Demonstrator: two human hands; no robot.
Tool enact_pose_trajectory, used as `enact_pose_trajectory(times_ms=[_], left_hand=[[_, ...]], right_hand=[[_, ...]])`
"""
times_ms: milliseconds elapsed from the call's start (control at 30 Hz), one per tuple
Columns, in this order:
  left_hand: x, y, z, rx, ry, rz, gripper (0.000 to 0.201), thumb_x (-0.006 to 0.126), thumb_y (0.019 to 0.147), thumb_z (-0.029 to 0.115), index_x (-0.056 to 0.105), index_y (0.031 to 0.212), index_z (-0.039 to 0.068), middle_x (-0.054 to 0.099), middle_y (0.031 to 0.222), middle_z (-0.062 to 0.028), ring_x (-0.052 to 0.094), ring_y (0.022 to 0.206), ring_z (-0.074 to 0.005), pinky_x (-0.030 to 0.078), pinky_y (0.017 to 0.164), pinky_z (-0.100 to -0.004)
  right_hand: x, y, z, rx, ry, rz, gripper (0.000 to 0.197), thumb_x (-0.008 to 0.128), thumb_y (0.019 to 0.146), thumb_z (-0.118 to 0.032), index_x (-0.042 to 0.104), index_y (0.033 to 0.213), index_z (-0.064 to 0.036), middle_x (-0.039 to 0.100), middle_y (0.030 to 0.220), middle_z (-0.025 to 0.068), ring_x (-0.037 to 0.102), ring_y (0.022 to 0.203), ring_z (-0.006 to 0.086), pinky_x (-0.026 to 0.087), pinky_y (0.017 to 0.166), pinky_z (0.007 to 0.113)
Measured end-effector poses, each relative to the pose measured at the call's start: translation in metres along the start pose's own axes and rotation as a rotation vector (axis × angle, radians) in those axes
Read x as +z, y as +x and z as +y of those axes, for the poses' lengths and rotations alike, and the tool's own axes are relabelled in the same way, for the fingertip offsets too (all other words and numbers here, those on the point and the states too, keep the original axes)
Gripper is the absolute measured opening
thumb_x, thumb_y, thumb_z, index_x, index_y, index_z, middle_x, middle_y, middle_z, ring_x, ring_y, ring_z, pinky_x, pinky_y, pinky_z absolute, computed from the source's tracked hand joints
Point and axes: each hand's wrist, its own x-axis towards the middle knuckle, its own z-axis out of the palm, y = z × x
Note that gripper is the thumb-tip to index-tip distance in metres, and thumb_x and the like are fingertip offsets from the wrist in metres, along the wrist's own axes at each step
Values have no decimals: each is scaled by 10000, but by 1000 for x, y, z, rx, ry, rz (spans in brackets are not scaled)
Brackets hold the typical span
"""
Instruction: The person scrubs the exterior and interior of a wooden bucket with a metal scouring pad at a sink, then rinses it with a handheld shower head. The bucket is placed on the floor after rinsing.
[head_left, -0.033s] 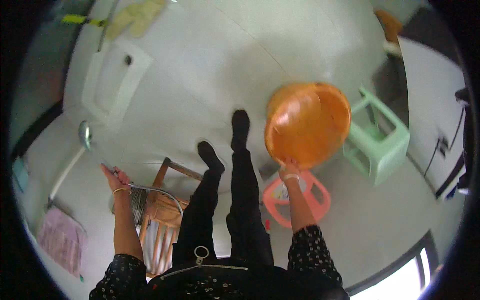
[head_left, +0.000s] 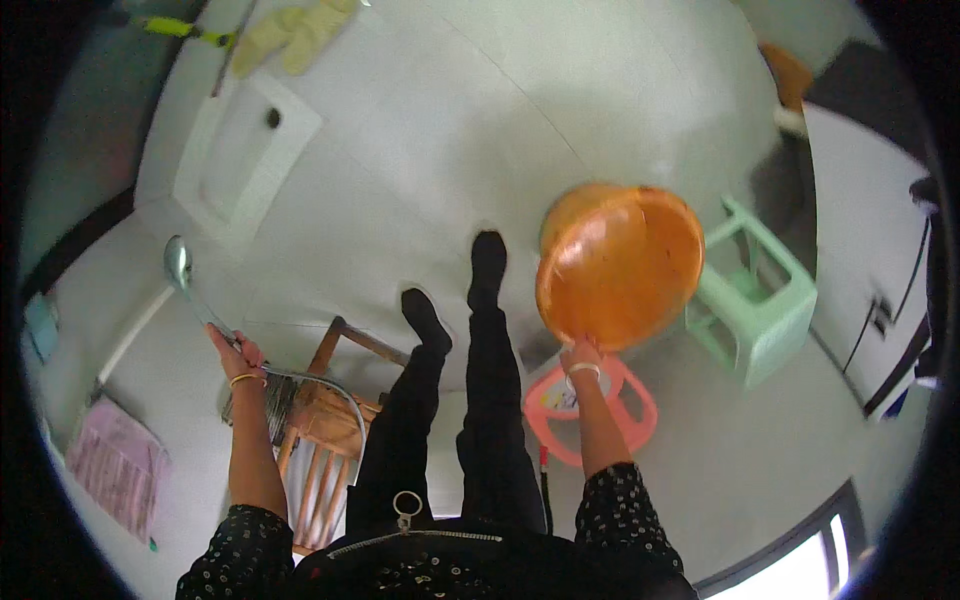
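My left hand point(head_left: 238, 355) is wrapped round the handle of a silver shower head point(head_left: 178, 262), which points away from me to the far left. Its metal hose point(head_left: 325, 382) trails from the hand past a wooden chair. On the other side, my right hand point(head_left: 582, 358) grips the near rim of a large orange basin point(head_left: 625, 275). The basin is tipped so that its inside shows; no contents can be made out in it. A pink stool point(head_left: 645, 410) stands below my right wrist, and a green stool point(head_left: 765, 320) is just right of the basin.
The wooden chair point(head_left: 330, 425) is close by my left leg. A shallow white floor basin with a dark drain point(head_left: 273, 118) lies far left, near pale yellow gloves point(head_left: 295, 38). A pink slatted item point(head_left: 118, 465) is at the lower left. A white cabinet point(head_left: 865, 240) stands at right.
The whole view has shifted slightly downward in the picture. The shower head sits a little higher in it relative to the floor. Both hands keep their holds.
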Motion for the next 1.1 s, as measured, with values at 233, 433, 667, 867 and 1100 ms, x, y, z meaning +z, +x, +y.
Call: enact_pose_trajectory(times_ms=[233,433,667,867,1100], left_hand=[[20,-36,45,189,10,32,564,532,877,637,477,659,121,342,445,26,290,351,-94,218,348,-266],[94,-57,92,623,231,-152,249,639,902,231,600,762,29,478,590,25,417,505,-57,345,456,-224],[246,-114,123,1211,687,-634,293,797,683,287,621,766,68,576,571,-87,539,457,-217,408,458,-336],[336,-189,118,1267,1056,-992,493,727,672,569,651,830,109,663,755,-104,647,712,-306,481,595,-421],[354,-223,79,819,1063,-1280,545,697,761,551,595,1016,80,669,796,-115,660,778,-311,512,684,-398]], right_hand=[[-102,-4,-86,-108,298,-74,353,616,811,-311,647,1076,-80,672,1046,178,632,984,366,499,861,427],[-228,-34,-275,-614,728,-200,362,637,854,-265,623,1130,-30,677,1049,157,656,961,255,511,860,348],[-351,-120,-412,-802,1583,-169,571,757,797,-201,496,1254,20,642,1069,152,620,1010,215,511,857,315],[-403,-101,-393,-75,2310,-16,330,706,764,12,515,1032,-6,631,972,154,639,880,254,553,778,385],[-446,-76,-325,72,2258,787,237,668,712,35,492,856,-30,607,796,124,611,710,213,518,622,324]])
